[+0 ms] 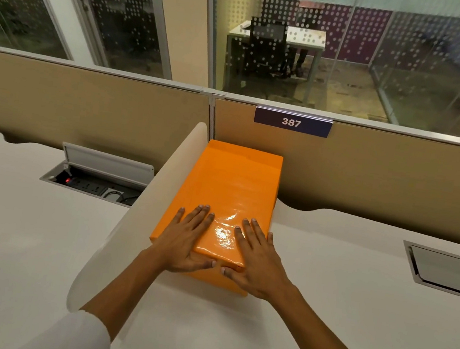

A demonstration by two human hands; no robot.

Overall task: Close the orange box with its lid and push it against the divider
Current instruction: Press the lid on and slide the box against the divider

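Observation:
The orange box (230,186) lies on the white desk with its glossy orange lid on top. Its left long side runs along the white side divider (163,183), and its far end sits close to the tan back partition (369,175). My left hand (187,242) rests flat on the near left part of the lid, fingers spread, thumb over the near edge. My right hand (255,259) lies flat on the near right part, thumb also curled over the near edge. Neither hand closes around the box.
An open cable hatch (96,180) with a power strip is set in the neighbouring desk to the left. A closed hatch (444,270) lies in the desk at the right. A label reading 387 (292,121) hangs on the partition. Glass walls stand behind.

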